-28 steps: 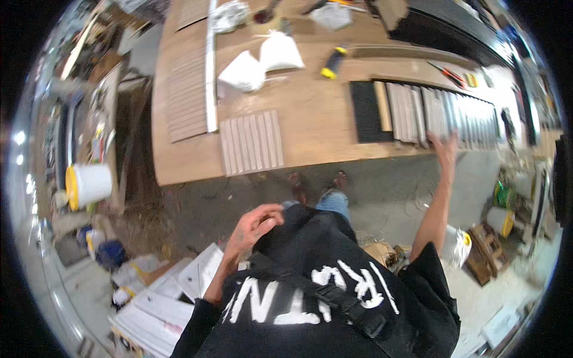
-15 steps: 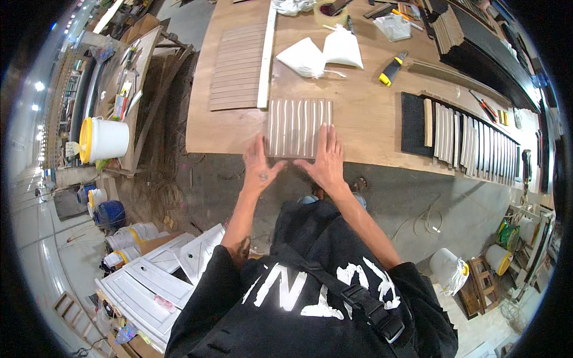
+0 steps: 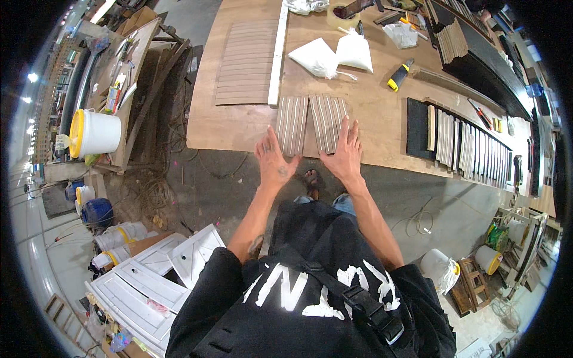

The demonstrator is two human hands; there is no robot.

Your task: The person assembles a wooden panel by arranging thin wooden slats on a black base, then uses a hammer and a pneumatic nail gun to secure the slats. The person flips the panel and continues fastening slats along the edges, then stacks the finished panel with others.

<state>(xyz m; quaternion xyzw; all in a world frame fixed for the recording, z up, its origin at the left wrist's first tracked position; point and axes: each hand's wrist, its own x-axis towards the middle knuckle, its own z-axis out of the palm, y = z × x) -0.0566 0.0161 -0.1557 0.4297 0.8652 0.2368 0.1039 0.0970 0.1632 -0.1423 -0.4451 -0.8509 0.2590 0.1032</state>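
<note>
On the near edge of the wooden table lie two groups of narrow wood strips, each strip marked with a white line of what looks like glue. A tapering gap parts the left group from the right group, wider at the near end. My left hand is open beside the left group's outer edge, its thumb by the near end. Along the outer side of the right group lies my right hand, fingers stretched and thumb at the near corner. Whether each fingertip presses the wood is hard to tell.
A slatted panel lies against a white straight bar. White filled plastic bags and a yellow-black utility knife are farther back. More strips line a black board at right. White doors lie at lower left.
The strips, side by side before, are now split into two groups with a gap between. My right hand has moved outward with the right group, which has turned slightly.
</note>
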